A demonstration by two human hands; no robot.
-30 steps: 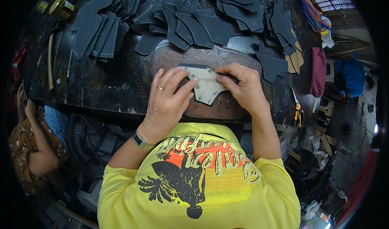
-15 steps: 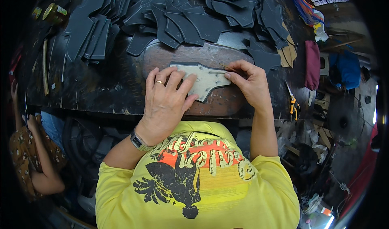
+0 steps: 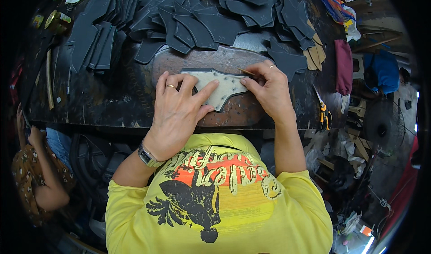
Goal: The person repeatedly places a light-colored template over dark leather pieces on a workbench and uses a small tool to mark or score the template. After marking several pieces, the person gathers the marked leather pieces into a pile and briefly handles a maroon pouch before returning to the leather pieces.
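A pale grey template (image 3: 228, 87) with dark dots lies flat on a black sheet piece (image 3: 197, 69), whose edge shows around it. Both rest on a worn brown board (image 3: 244, 112). My left hand (image 3: 176, 106) is spread over the template's left part, pressing it down with fingers apart. At its right end, my right hand (image 3: 271, 90) is closed in a pinch around a thin brownish stick-like tool (image 3: 244, 70). The tool's tip is hidden by my fingers. The right thumb is at the template's narrow end.
Many cut black pieces (image 3: 197, 29) are heaped along the far side of the dark table (image 3: 107, 112). Orange-handled scissors (image 3: 324, 114) lie at the right edge, near a maroon cloth (image 3: 343, 67). A wooden stick (image 3: 50, 81) lies left. Another person (image 3: 42, 177) sits at far left.
The view has shifted slightly. My right hand has turned a little, with its fingers still pinched around the thin tool. My left hand still presses on the template.
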